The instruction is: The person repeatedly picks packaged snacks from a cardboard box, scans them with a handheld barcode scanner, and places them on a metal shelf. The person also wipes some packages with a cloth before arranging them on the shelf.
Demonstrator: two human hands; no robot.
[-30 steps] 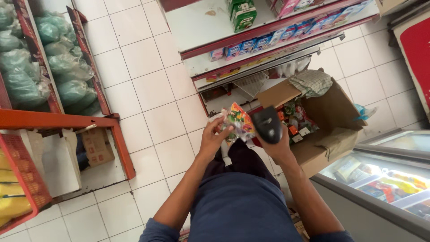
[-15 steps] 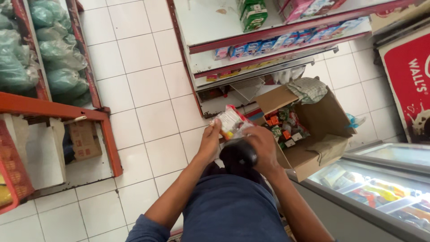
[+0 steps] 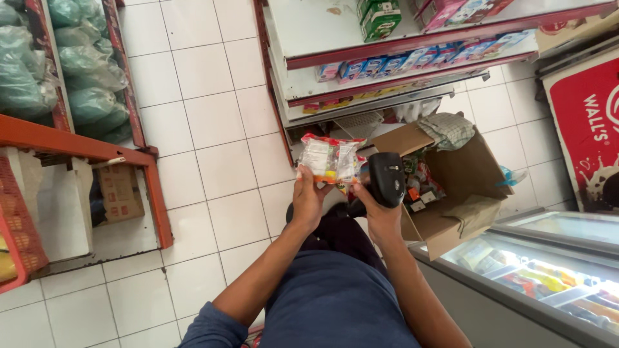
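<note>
Beside the cardboard box (open), left hand holds packet; right hand, scanner.

White tiled floor throughout. At 3 o'clock, an open cardboard box holds mixed small packets, with a checked cloth draped on its far flap. At 12 to 1 o'clock, a red-edged shelf unit carries green cartons above and a row of small blue and pink boxes below. At 10 o'clock, green bags fill a red rack. At 4 o'clock, a glass-topped freezer.
</note>
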